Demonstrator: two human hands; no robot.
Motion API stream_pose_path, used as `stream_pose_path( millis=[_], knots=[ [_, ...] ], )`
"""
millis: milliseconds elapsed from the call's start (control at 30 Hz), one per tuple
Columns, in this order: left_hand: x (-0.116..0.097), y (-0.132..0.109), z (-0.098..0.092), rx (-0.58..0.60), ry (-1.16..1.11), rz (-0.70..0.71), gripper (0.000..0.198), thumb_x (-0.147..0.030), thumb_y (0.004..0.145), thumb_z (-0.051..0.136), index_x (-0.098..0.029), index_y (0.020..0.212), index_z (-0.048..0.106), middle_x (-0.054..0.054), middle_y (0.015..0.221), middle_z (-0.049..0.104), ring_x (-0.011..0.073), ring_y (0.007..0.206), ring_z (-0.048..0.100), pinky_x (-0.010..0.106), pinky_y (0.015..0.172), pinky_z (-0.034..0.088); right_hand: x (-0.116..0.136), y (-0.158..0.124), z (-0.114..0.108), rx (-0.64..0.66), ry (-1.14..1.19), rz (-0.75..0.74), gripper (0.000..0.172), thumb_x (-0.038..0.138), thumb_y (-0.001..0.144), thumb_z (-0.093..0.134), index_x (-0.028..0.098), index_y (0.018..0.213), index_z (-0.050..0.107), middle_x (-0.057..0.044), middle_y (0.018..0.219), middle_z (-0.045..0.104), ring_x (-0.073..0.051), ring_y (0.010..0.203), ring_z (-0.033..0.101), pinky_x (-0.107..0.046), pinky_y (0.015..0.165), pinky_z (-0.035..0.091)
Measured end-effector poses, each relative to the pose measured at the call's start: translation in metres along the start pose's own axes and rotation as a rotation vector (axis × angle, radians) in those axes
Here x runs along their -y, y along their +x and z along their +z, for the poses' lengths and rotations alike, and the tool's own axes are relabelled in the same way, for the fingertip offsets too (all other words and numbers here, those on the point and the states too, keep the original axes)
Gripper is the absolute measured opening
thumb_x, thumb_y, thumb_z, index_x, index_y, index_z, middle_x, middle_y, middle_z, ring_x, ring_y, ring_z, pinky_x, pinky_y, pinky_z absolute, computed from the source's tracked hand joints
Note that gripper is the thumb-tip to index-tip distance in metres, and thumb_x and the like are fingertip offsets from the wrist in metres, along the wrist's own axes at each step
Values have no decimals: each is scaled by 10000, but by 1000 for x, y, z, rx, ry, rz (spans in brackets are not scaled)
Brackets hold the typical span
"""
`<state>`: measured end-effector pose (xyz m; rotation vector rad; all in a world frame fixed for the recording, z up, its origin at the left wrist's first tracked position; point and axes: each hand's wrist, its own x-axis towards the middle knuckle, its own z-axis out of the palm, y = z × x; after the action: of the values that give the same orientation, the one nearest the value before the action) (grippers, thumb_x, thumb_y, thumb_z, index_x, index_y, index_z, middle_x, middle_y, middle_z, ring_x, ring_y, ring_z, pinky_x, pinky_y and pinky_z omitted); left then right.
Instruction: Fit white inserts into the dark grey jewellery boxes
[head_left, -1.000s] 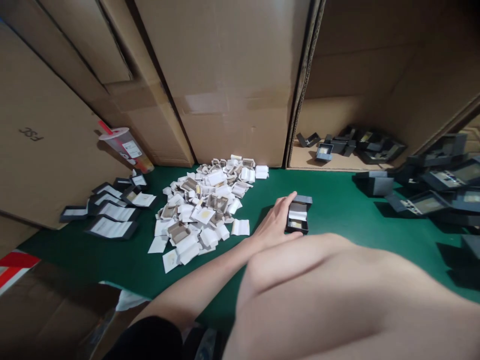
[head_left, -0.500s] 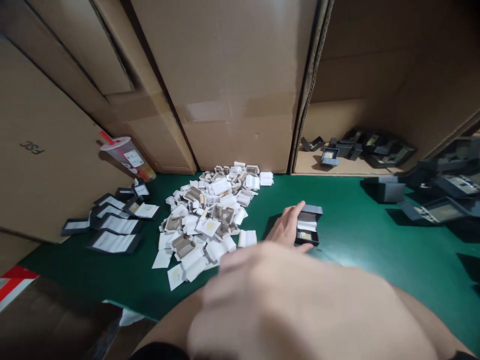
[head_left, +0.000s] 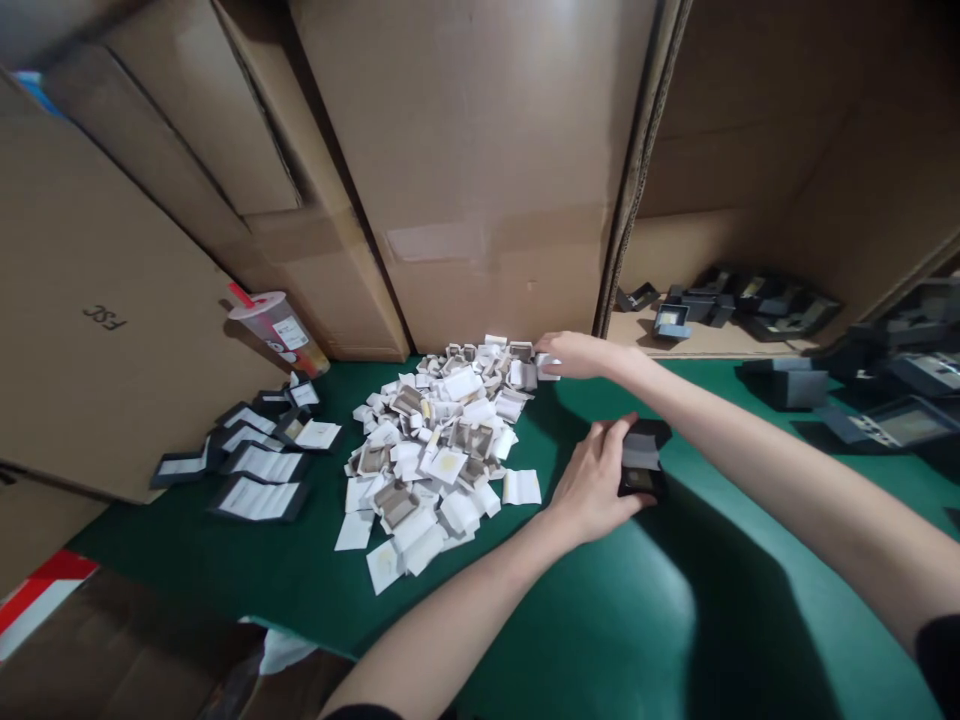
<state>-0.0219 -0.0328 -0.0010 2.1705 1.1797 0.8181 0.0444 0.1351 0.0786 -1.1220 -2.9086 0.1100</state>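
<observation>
Big brown cardboard sheets [head_left: 480,150] stand up like a wall at the back, and on the right is a large cardboard box [head_left: 712,150] with its front open. In front of them lies the green table [head_left: 615,620]. A big messy heap of white paper pieces [head_left: 448,467] sits on it, some flat and some bent. On the far right I see a pile of dark boxes [head_left: 802,387], a bit blurry at the edge. On the left side, some open black boxes with white insides [head_left: 259,498] lie close together. More little dark boxes [head_left: 780,305] are inside the open cardboard box. A see-through cup [head_left: 281,330] with a red straw leans near the left boxes.

The person's left hand [head_left: 592,480] is closed around the side of a small black box [head_left: 641,455], fingers at its back and thumb at its front. That box is on the green table, to the right of the heap, with its lid up. The right hand [head_left: 574,355] reaches past it to the far right edge of the heap. Its fingers are at a white piece [head_left: 549,368], but I can't tell if they pinch it or just touch it.
</observation>
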Motion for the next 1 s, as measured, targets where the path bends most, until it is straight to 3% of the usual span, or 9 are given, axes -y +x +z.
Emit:
stream_pose_path(
  millis=[167, 300, 500, 633, 667, 733, 767, 867, 1000],
  knots=[
    [0, -1, -1, -6, 13, 17, 1022, -251, 654, 783, -268, 1450, 142, 121, 1313, 380, 331, 1207, 454, 488, 1019, 430, -2, 9, 24, 12, 11, 77, 418, 244, 778, 612, 121, 1176, 581, -174, 1190, 618, -285, 1069, 614, -315, 853, 460],
    [2, 0, 0, -7, 13, 63, 992, -242, 671, 769, -283, 1449, 155, 108, 1331, 379, 316, 1229, 436, 478, 1050, 399, -20, -9, 30, -4, 74, 113, 421, 222, 697, 687, 152, 1105, 607, -135, 1127, 652, -273, 1002, 634, -299, 802, 469],
    [5, 2, 2, -62, -27, 88, 980, -245, 682, 762, -291, 1449, 154, 111, 1378, 355, 318, 1301, 369, 493, 1088, 346, -56, -85, 44, -187, 226, 242, 454, 222, 670, 679, 161, 1103, 559, -109, 1051, 678, -264, 944, 643, -328, 785, 483],
    [6, 3, 3, -144, -13, 30, 960, -222, 698, 733, -256, 1452, 139, 133, 1368, 359, 321, 1304, 362, 504, 1092, 334, -50, -150, 67, -412, 348, 316, 435, 310, 744, 625, 175, 1129, 475, -136, 1142, 627, -251, 997, 619, -374, 834, 493],
    [6, 3, 3, -165, -6, 18, 950, -212, 704, 723, -250, 1451, 137, 136, 1369, 358, 322, 1306, 360, 506, 1089, 337, -43, -164, 73, -479, 415, 327, 430, 367, 765, 613, 191, 1125, 458, -131, 1163, 615, -239, 995, 619, -374, 819, 506],
    [5, 3, 3, -185, 0, 2, 931, -192, 715, 701, -243, 1450, 133, 141, 1374, 355, 321, 1303, 366, 502, 1079, 352, -26, -185, 82, -698, 923, 343, 447, 410, 720, 683, 222, 1068, 472, -102, 1128, 635, -231, 965, 635, -386, 807, 522],
    [5, 3, 3, -186, 1, -2, 921, -184, 721, 690, -241, 1450, 130, 142, 1374, 355, 318, 1296, 378, 499, 1072, 362, -17, -193, 85, -718, 1161, 353, 434, 410, 735, 682, 239, 1076, 475, -81, 1104, 652, -221, 954, 645, -394, 820, 521],
    [4, 2, 2, -182, 15, 6, 901, -169, 731, 666, -238, 1448, 126, 145, 1369, 366, 309, 1280, 405, 499, 1066, 371, 5, -205, 86, -718, 1649, 330, 325, 399, 782, 649, 253, 1048, 529, -56, 1067, 680, -209, 957, 655, -390, 840, 512],
    [2, 2, 0, -226, 54, 87, 893, -188, 733, 672, -224, 1443, 133, 155, 1416, 322, 305, 1351, 322, 501, 1120, 301, 16, -207, 82, -587, 1858, 287, 306, 407, 778, 659, 248, 1029, 586, -60, 1053, 692, -217, 943, 661, -382, 804, 519]
  ],
)
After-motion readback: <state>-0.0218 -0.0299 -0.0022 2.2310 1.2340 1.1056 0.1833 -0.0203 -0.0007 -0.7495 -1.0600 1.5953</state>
